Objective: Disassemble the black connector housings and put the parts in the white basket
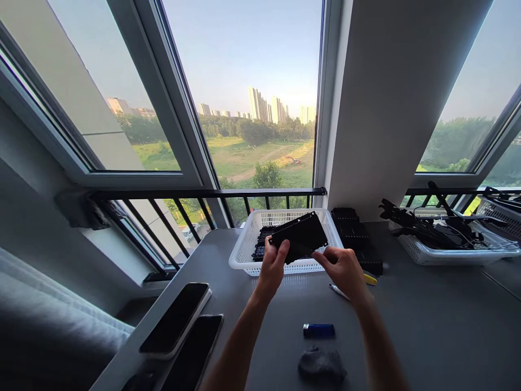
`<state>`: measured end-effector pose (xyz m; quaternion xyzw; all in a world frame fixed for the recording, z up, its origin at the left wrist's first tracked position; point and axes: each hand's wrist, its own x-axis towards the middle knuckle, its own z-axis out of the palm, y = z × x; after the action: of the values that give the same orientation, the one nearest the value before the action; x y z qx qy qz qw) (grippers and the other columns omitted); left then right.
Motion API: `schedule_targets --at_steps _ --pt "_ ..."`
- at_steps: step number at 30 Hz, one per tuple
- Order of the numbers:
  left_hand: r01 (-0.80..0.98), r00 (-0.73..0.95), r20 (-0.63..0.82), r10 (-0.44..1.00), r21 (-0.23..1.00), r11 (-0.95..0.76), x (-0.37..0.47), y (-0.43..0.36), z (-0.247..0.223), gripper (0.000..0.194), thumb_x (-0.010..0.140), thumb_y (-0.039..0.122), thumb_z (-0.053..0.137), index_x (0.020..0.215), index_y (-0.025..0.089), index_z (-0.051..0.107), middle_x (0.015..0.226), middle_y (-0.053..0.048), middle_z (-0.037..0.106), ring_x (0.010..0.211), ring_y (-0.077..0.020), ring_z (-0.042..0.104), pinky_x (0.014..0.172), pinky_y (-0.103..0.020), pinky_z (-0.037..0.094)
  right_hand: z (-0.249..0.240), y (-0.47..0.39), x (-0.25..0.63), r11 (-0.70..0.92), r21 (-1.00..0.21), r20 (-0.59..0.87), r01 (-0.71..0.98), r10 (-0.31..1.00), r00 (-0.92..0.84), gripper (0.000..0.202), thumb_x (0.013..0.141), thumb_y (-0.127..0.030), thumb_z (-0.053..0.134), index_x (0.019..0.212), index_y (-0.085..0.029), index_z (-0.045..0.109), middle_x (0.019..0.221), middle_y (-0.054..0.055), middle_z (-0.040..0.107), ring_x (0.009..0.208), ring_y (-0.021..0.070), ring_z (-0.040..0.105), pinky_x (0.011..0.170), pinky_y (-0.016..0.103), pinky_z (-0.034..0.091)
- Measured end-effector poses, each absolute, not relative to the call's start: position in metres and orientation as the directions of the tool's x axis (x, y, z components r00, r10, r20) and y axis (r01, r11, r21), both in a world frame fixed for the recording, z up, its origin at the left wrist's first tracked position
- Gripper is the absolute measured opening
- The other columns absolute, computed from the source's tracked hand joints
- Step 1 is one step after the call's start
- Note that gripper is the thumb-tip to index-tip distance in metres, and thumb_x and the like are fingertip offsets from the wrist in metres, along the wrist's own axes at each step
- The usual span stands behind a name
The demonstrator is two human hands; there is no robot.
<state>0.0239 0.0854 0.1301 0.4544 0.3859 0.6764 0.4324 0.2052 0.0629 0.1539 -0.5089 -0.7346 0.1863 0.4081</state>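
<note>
A flat black panel (303, 233) with small notches along its edge is held up in front of a white plastic basket (244, 264). It looks like two overlapping sheets, though the dark surface makes this hard to tell. My left hand (274, 263) grips the panel's left end, thumb on top. At the lower right corner, the fingers of my right hand (342, 266) are pinched on the panel's edge. Inside the basket lie several black ribbed parts (260, 241), partly hidden behind the panel. Beneath my right hand are a white pen (338, 291) and a yellow-handled tool (370, 278).
Black ribbed parts (350, 228) are stacked right of the basket. Another white basket (437, 255) holds black parts and cables. Nearer me lie a blue lighter (319, 330), a dark crumpled cloth (321, 365) and two phones (176, 317). A black railing (211, 193) runs behind the table.
</note>
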Motion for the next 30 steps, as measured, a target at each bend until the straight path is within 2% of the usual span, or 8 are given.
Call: schedule_targets --at_steps 6,13,30 --pt "-0.268 -0.221 0.268 0.938 0.908 -0.323 0.0241 0.0837 0.1363 0.048 0.075 0.044 0.071 0.11 0.021 0.047 0.111 -0.006 0.066 0.112 -0.0242 0.059 0.099 -0.038 0.043 0.1519 0.0652 0.2083 0.416 -0.676 0.412 0.609 0.898 -0.157 0.047 0.089 -0.056 0.05 0.062 -0.019 0.063 0.055 -0.001 0.059 0.05 0.0118 0.048 0.051 0.025 0.029" --pt "-0.309 -0.192 0.2 0.961 0.917 -0.253 0.0242 0.0821 0.1384 0.042 0.077 0.043 0.066 0.109 0.021 0.05 0.107 -0.005 0.066 0.108 -0.0237 0.061 0.095 -0.036 0.045 0.1515 0.065 0.2073 0.414 -0.675 0.414 0.61 0.898 -0.15 0.052 0.088 -0.06 0.049 0.061 -0.017 0.062 0.052 -0.001 0.056 0.048 0.0107 0.045 0.05 0.024 0.027" --pt "-0.279 -0.258 0.218 0.941 0.916 -0.289 0.0258 0.0852 0.1313 0.045 0.074 0.047 0.07 0.102 0.02 0.047 0.102 -0.004 0.065 0.103 -0.0227 0.062 0.096 -0.038 0.044 0.1501 0.0661 0.2061 0.417 -0.653 0.425 0.632 0.893 -0.151 0.049 0.089 -0.056 0.051 0.063 -0.017 0.065 0.057 -0.001 0.061 0.052 0.0109 0.049 0.052 0.023 0.029"
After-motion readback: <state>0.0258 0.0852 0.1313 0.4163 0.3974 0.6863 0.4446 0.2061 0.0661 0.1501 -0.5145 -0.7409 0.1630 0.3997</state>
